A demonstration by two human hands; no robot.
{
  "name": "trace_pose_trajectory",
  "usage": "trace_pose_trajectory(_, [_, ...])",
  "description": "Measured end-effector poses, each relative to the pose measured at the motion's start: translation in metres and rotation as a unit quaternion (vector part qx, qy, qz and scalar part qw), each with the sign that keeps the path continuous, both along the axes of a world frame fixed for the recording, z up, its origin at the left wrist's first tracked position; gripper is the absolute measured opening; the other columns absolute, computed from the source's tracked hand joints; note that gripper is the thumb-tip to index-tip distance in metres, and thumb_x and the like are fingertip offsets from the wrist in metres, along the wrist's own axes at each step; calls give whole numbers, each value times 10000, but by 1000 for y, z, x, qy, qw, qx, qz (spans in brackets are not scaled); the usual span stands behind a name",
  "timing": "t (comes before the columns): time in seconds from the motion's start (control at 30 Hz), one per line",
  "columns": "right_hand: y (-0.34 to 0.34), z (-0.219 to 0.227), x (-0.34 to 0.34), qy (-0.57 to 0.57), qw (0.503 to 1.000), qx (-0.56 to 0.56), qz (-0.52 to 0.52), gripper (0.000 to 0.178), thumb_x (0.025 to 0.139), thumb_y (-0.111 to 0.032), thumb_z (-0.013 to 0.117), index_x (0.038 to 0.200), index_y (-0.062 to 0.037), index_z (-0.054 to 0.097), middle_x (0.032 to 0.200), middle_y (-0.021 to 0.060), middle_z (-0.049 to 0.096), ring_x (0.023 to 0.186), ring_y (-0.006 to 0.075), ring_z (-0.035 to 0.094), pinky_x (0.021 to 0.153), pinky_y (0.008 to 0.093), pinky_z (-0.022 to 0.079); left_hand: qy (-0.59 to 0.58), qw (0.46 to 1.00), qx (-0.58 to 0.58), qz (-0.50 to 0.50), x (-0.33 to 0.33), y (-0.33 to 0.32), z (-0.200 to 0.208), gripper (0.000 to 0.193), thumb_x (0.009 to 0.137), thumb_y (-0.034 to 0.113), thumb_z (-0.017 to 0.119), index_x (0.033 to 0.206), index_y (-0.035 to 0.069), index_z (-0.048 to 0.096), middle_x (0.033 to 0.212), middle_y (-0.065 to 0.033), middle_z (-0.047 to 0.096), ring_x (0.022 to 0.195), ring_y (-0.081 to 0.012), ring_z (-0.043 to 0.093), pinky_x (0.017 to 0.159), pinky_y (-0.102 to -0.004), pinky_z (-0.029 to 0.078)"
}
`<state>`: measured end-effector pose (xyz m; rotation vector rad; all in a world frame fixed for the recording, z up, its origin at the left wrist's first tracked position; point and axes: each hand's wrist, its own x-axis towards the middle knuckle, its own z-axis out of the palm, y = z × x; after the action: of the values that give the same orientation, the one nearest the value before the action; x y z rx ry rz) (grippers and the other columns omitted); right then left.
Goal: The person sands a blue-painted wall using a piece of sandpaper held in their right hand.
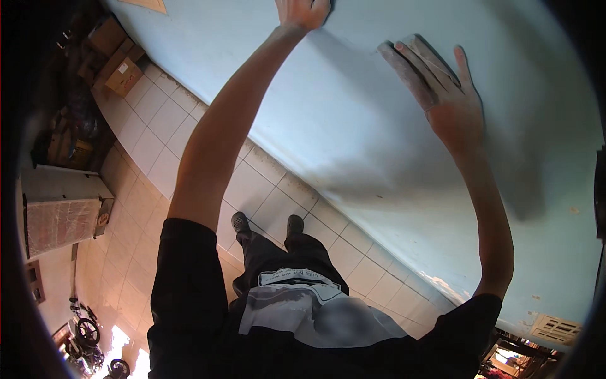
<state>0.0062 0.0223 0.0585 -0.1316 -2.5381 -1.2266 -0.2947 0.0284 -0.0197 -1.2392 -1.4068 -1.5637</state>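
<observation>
Against the pale blue wall [353, 126], my right hand [461, 117] lies with its fingers stretched upward. A dusty grey sheet, like folded sandpaper [407, 72], is threaded around and between those fingers; its underside is hidden. The little finger stands apart from the sheet and touches the wall. My left hand [303, 11] is higher up and farther left, at or close to the wall. Its visible fingers are curled in, and the picture's upper edge cuts off the rest. Whether it holds anything is hidden.
Below the wall runs a tiled floor [252, 196], where my feet stand in dark clogs. Cardboard boxes [124, 77] are stacked at the far left. A plastic-wrapped box [60, 224] and a motorcycle [85, 331] are at the left. A vent grille [555, 330] sits low right on the wall.
</observation>
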Motion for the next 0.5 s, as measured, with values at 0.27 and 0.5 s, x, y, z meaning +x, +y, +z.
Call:
trace_pose_trajectory(0.27, [1,-8,-53,-80,989,94,-82,660,907,-122,626,1525,-292,467,1559,-150,459,1437,36,407,1275,472,233,-4,999,15,-28,2,-3,1,679,1029,419,316,1616,78,306,1687,-198,227,1556,-441,162,1221,-644,76])
trace_pose_trajectory(0.5, [-7,0,-5,-8,999,-5,-30,668,911,-148,628,1538,-275,436,1546,-140,471,1425,74,434,1251,478,291,2,1000,-5,-24,2,-1,3,666,1027,377,337,1632,107,269,1703,-170,188,1573,-401,121,1239,-620,41])
